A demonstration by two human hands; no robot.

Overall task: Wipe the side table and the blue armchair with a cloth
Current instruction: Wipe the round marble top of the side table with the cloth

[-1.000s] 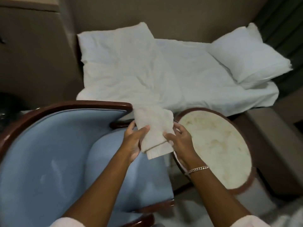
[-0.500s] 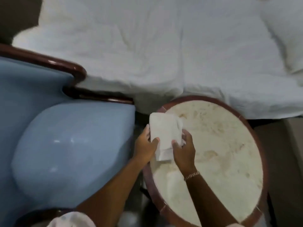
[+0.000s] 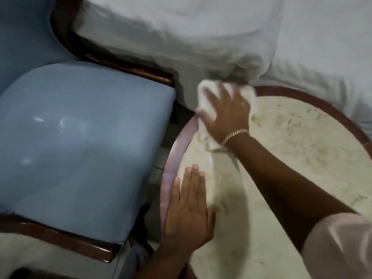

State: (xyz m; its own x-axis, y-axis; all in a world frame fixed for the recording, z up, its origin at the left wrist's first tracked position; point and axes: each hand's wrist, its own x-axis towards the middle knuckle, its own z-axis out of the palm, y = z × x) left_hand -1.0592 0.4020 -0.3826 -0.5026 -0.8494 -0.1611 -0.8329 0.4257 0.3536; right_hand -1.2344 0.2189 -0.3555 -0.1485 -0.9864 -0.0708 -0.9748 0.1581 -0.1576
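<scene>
The round side table (image 3: pixel 291 158) has a cream marble top and a dark wooden rim, and fills the right half of the view. My right hand (image 3: pixel 227 115) presses a folded white cloth (image 3: pixel 205 97) flat on the table's far left edge, fingers spread over it. My left hand (image 3: pixel 189 210) lies flat and empty on the near left part of the top, beside the rim. The blue armchair (image 3: pixel 80 141), with its wooden frame, stands just left of the table.
A bed with white sheets (image 3: pixel 201 33) runs along the far side, touching the table and the armchair's arm. A narrow gap of floor (image 3: pixel 161 154) separates chair and table.
Both hands held the cloth over the table before. Now my left hand has let go and rests flat on the top, and my right hand has pushed the cloth to the far left edge.
</scene>
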